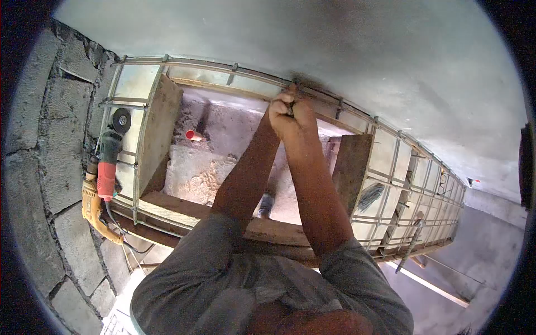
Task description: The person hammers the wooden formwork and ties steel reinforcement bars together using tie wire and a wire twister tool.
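Both your hands, left (283,99) and right (296,124), meet at the long, thin steel bar (201,63) along the back edge, beside the smooth grey plastered wall (357,44). Grip: fingers look curled in close together; cannot tell what, if anything, they hold. Judged done: most of the grey steel-rod grid (393,162) lies over pale, flat panels, and rough brown boards (352,167) box the rectangular opening before you. Judged left: the spot at your fingers, where a dark smudge marks the wall; whether other crossings are tied is too small to read. Textures: coarse grey blocks with ragged joints at left, dusty floor below, short orange-red pipe (194,135) there. Loose dark wire bundle (371,196) lies on the grid; red-and-black angle grinder (107,167) sits beside a yellow power drill (92,206).
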A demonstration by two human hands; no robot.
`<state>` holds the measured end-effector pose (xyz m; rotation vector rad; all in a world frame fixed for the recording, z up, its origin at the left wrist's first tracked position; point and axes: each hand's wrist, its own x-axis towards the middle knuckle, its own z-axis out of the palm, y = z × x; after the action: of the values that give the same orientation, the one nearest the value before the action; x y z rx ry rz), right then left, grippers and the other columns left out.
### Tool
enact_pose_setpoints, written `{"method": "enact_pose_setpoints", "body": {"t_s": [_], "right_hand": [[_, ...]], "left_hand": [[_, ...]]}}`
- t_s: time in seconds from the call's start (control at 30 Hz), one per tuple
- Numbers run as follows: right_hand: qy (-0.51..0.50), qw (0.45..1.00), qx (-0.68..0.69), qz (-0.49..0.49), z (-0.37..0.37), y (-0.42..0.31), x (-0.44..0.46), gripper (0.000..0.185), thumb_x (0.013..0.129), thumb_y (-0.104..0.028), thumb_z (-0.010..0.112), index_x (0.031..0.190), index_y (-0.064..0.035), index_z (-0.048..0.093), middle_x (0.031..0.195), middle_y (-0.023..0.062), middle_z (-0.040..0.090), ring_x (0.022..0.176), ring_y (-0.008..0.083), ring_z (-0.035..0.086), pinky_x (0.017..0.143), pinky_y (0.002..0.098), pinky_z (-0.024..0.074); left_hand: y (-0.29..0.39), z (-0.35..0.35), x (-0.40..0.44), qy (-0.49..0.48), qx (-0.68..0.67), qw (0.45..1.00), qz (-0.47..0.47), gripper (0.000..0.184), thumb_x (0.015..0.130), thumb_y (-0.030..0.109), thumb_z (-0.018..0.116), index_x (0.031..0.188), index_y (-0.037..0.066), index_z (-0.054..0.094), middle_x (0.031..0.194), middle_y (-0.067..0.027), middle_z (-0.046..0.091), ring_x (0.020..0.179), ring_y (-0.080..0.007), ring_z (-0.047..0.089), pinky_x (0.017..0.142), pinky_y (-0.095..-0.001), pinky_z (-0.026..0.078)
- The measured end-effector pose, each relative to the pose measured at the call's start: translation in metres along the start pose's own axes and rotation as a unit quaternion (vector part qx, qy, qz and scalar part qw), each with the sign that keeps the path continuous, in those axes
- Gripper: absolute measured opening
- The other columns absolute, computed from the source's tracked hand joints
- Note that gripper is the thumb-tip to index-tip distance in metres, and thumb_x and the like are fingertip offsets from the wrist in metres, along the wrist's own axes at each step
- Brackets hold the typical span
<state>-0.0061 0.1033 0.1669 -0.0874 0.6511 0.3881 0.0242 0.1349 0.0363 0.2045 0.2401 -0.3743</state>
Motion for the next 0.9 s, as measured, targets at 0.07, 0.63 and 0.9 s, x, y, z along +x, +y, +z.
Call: {"method": "enact_pose_setpoints", "body": {"t_s": [0.07, 0.63, 0.9], "right_hand": [[-0.012, 0.998, -0.061, 0.006, 0.008, -0.016, 0.002, 0.010, 0.091, -0.016, 0.055, 0.089, -0.0060, 0.054, 0.070, 0.0016, 0.051, 0.057, 0.0123, 0.050, 0.043, 0.0248, 0.0348], [-0.091, -0.117, -0.958, -0.247, 0.074, -0.072, -0.050, 0.016, 0.080, -0.014, 0.058, 0.092, -0.0040, 0.063, 0.092, 0.0206, 0.064, 0.085, 0.0388, 0.061, 0.071, 0.0444, 0.0500], [-0.002, -0.009, -0.966, -0.258, -0.021, -0.171, -0.024, 0.031, 0.083, -0.016, 0.056, 0.110, -0.0010, 0.056, 0.092, 0.0195, 0.065, 0.081, 0.0315, 0.065, 0.060, 0.0392, 0.0515]], "left_hand": [[0.005, 0.011, 0.000, -0.012, -0.017, 1.000, -0.003, 0.034, 0.094, 0.035, 0.052, 0.102, 0.002, 0.054, 0.072, -0.0122, 0.061, 0.066, -0.0317, 0.065, 0.059, -0.0406, 0.058], [0.009, -0.003, 0.019, 0.022, -0.028, 0.999, -0.002, 0.024, 0.086, 0.034, 0.066, 0.076, 0.015, 0.054, 0.053, -0.0004, 0.051, 0.055, -0.0203, 0.061, 0.047, -0.0358, 0.053], [0.005, 0.017, 0.017, 0.098, 0.027, 0.993, 0.053, 0.024, 0.084, 0.020, 0.067, 0.071, 0.012, 0.049, 0.050, -0.0018, 0.036, 0.040, -0.0161, 0.038, 0.034, -0.0306, 0.024]]}}
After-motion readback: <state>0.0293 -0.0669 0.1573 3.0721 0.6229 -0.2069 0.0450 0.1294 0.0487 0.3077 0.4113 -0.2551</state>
